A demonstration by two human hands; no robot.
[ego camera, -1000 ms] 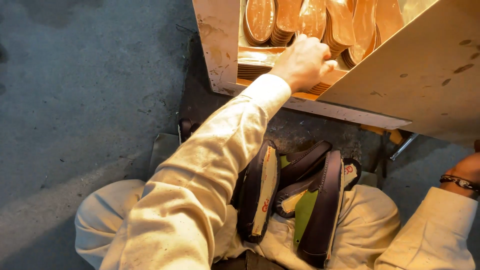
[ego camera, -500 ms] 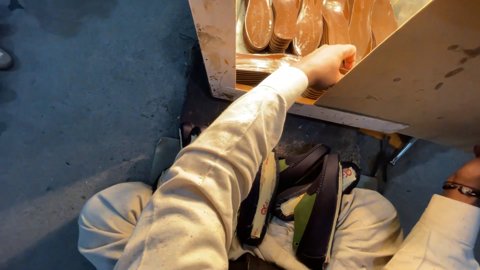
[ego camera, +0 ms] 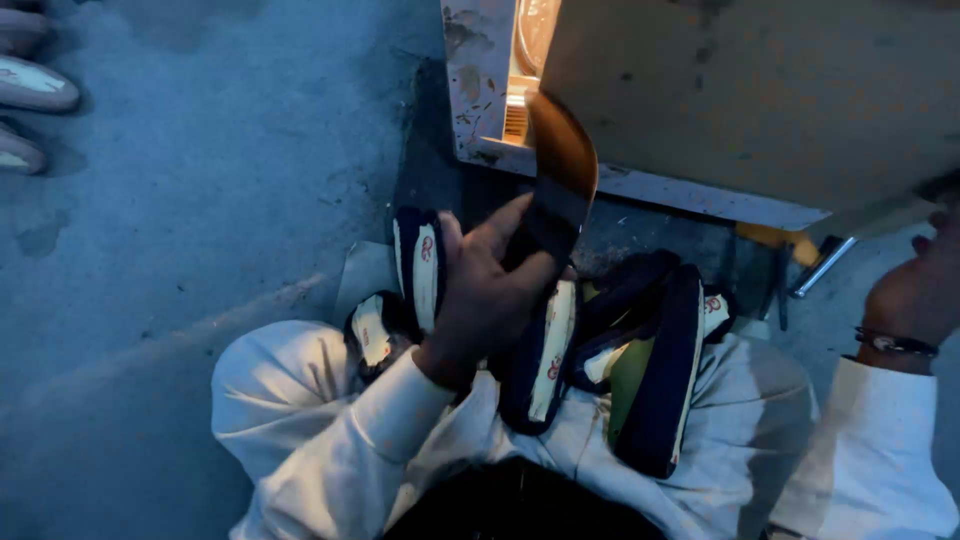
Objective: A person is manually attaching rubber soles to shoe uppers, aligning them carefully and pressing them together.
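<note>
Pulled back from the pale metal cabinet (ego camera: 480, 60), my left hand (ego camera: 485, 295) grips a curved brown leather sole (ego camera: 560, 180) above dark sandals (ego camera: 655, 370) on my lap; my right hand (ego camera: 915, 290) rests aside, its grip hidden.

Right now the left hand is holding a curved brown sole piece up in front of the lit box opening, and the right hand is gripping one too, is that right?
Not quite. In the head view the left hand does hold the curved brown sole piece before the lit box opening, but the right hand holds no sole; it sits by the grey box door.
</note>
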